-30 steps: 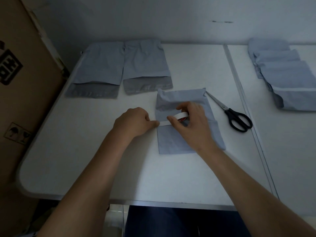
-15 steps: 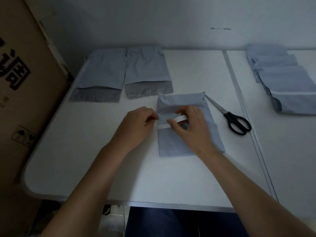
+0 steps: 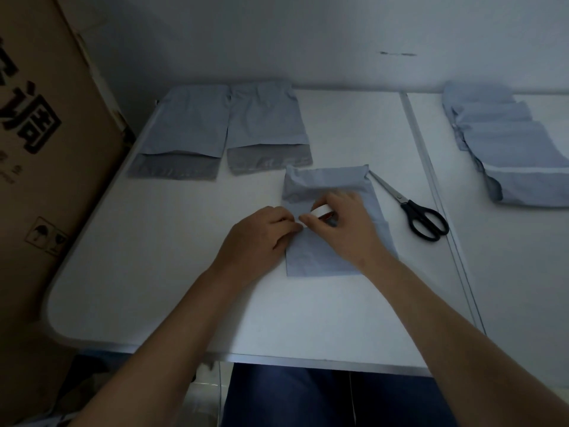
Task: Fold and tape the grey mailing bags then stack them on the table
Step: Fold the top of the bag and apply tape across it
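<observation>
Hands meet over the folded grey bag [image 3: 323,186] at mid-table [image 3: 154,272]: right hand [image 3: 341,229] fingers curled round the tape roll [image 3: 320,210], left hand [image 3: 261,232] pinching the tape end beside it. Scissors [image 3: 421,218] lie just right; taped bags [image 3: 508,149] stacked far right.

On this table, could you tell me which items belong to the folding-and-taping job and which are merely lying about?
Part of the job:
folded bag
tape roll, held in right hand
left hand, at the tape's end
two unfolded bags
finished stack
scissors

Lying about:
cardboard box
</observation>
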`<state>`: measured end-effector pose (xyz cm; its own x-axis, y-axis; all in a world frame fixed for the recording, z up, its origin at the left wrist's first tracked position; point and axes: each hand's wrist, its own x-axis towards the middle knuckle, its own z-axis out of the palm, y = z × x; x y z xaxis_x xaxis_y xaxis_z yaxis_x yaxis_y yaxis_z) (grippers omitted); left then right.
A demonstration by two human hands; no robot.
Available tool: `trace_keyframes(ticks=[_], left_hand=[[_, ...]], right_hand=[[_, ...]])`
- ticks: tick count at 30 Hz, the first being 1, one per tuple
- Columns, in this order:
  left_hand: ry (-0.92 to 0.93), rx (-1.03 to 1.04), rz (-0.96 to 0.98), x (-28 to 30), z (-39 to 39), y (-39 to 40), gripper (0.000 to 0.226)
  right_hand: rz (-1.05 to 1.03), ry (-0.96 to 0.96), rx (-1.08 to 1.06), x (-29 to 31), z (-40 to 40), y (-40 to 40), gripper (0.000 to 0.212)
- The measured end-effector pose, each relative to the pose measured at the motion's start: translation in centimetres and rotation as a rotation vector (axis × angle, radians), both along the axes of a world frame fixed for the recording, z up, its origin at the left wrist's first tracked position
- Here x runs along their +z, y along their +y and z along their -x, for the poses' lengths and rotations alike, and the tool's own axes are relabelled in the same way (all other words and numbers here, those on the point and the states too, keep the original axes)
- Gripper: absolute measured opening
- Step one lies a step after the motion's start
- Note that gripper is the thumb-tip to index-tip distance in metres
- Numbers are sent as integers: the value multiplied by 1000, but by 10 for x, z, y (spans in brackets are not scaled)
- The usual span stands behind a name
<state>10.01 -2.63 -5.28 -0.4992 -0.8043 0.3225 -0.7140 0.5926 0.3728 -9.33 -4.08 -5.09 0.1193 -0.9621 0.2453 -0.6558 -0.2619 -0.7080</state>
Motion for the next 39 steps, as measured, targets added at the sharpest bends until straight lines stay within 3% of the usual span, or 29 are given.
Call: trace_keyframes(ticks=[4,8,21,39], left_hand=[[-4,4,41,0,1,3,26],[-45,-3,77,4,3,3,29],[-73,-21,153,2,1,1,29],[-84,-17,150,3,2,1,31]], right_hand=[[-232,101,211,34,6,-13,24],[-345,303,253,61,11,-25,32],[-420,340,266,77,15,-32,35],[-368,451,215,75,27,-34,26]])
